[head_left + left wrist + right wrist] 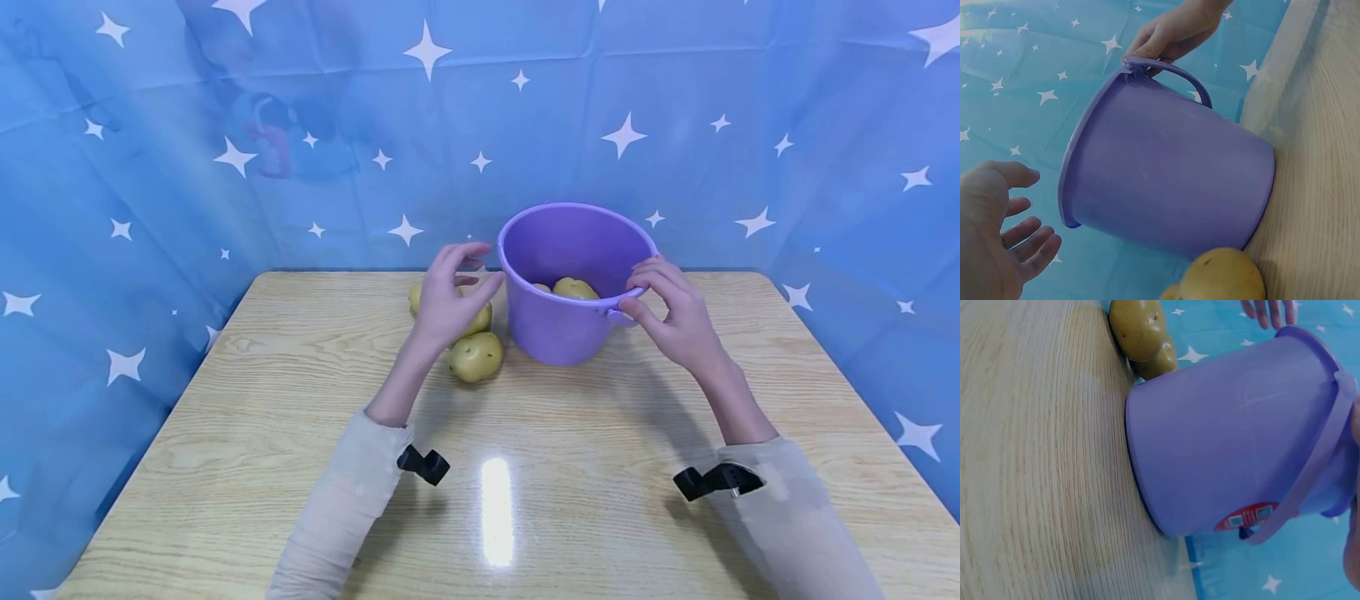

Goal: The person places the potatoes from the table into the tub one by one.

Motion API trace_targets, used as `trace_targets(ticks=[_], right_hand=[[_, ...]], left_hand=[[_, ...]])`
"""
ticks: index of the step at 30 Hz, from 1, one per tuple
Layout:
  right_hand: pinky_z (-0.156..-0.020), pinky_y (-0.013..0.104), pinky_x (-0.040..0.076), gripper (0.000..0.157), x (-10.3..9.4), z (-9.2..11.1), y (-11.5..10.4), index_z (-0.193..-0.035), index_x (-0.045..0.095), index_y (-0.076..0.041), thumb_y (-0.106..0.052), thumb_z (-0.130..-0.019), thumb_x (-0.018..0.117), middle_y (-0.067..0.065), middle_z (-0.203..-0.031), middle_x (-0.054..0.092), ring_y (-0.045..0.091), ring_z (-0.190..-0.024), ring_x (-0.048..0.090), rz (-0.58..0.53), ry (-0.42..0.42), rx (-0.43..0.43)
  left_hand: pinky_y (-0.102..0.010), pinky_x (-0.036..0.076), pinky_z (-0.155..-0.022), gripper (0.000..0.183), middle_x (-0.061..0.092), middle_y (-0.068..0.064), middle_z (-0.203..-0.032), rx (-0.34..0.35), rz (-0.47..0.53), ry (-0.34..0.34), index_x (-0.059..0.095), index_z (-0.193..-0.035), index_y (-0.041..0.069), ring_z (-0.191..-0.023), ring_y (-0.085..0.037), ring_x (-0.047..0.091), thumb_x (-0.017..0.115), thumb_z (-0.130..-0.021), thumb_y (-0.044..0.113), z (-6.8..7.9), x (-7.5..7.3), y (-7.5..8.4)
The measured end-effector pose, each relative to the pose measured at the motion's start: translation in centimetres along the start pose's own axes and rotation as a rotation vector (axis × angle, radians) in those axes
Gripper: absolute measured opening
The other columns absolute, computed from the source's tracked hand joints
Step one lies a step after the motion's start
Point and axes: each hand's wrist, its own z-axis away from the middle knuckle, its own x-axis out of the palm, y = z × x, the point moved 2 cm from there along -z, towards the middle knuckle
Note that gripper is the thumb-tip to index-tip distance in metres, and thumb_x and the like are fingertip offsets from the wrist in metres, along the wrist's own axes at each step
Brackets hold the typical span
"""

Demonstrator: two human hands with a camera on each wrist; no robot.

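A purple bucket [558, 329] stands at the back of the table, and potatoes [575, 288] lie inside it. My right hand [671, 312] grips the bucket's right rim between thumb and fingers. To the bucket's left, my left hand [452, 302] hangs above loose potatoes [476, 357], its fingers spread and relaxed with nothing in them. In the left wrist view that hand [1000, 228] is apart from the bucket [1166, 162]. The right wrist view shows the bucket's handle [1316, 469] hanging down its side; most of the right hand is cut off there.
The wooden table [300, 467] reaches to a blue curtain [337, 108] with white stars, which hangs behind it and at both sides. Black straps with small devices [423, 464] sit on both sleeves. A red label [1247, 517] is on the bucket's side.
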Motion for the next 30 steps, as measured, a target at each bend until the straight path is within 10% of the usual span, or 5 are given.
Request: trace_targets(ticks=[30], right_hand=[[-0.118, 0.053, 0.029, 0.051, 0.1, 1.5, 4.3, -0.092, 0.066, 0.007, -0.044, -0.097, 0.066, 0.023, -0.101, 0.063, 0.025, -0.107, 0.053, 0.035, -0.011, 0.023]], left_hand=[[-0.048, 0.056, -0.089, 0.042, 0.060, -0.020, -0.124, -0.088, -0.118, -0.098, 0.062, -0.127, -0.003, -0.107, -0.036, 0.061, 0.075, -0.090, 0.013, 3.0, -1.5, -3.9]])
